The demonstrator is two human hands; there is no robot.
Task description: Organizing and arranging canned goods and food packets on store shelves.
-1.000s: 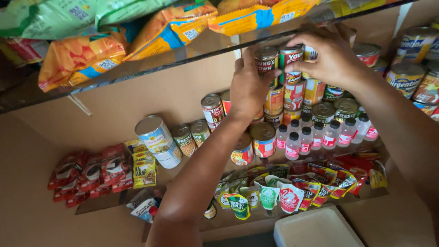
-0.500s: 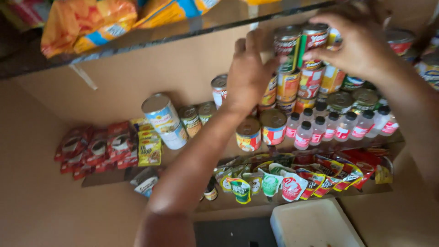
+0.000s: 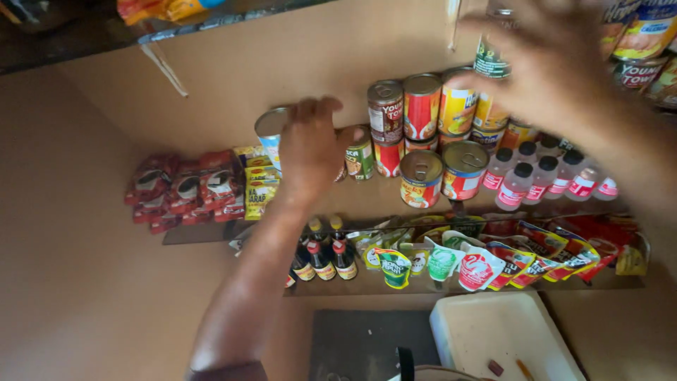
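My left hand (image 3: pixel 310 152) is closed around the right side of a tall blue and white can (image 3: pixel 268 134) that stands on the middle shelf (image 3: pixel 211 231), left of the can stacks. My right hand (image 3: pixel 557 63), blurred by motion, is raised at the top of the stacked cans (image 3: pixel 423 106). Its fingers spread around a green-labelled can (image 3: pixel 490 62) on top of the stack. Whether it grips that can is unclear. Two red and yellow cans (image 3: pixel 443 176) stand in front of the stack.
Red sachets (image 3: pixel 185 187) and yellow packets (image 3: pixel 259 185) lie left of the tall can. Small clear bottles (image 3: pixel 543 176) stand to the right. The lower shelf holds dark sauce bottles (image 3: pixel 326 257) and several pouches (image 3: pixel 486 257). A white tub (image 3: pixel 504 335) sits below.
My left hand has left the stacked cans and moved left and down to the tall can. My right hand stays at the top of the stack. The view has tilted down.
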